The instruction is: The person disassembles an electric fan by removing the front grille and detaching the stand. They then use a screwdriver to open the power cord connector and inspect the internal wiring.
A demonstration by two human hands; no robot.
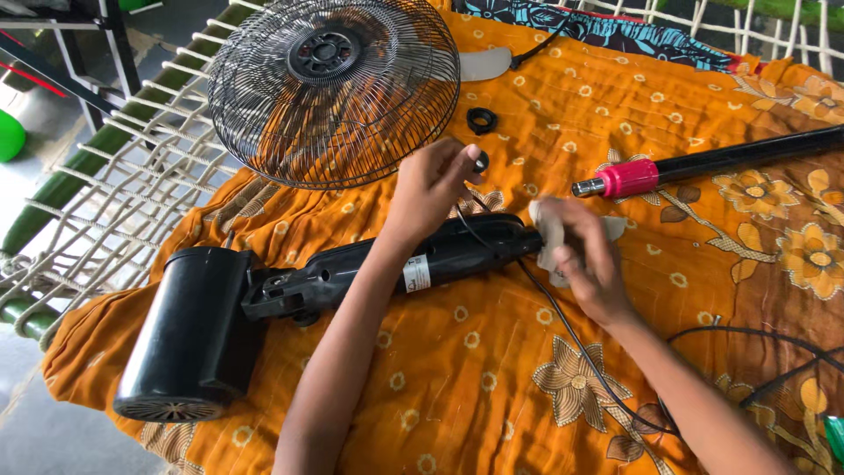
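Centrally, the black fan neck (387, 264) lies on the orange floral cloth (492, 369), its motor housing (189, 339) at left. Right hand (585, 264) clamps a pale rag (549, 230) against its end; left hand (432, 186) pinches a small black knob (481, 161). Fan grille (330, 88) behind, pink-collared pole (703, 165) right.

A single head-worn camera looked steeply down from close above the person's forearms onto an orange floral cloth (492, 369) spread over a rope-strung cot (97, 220), floor visible at left.
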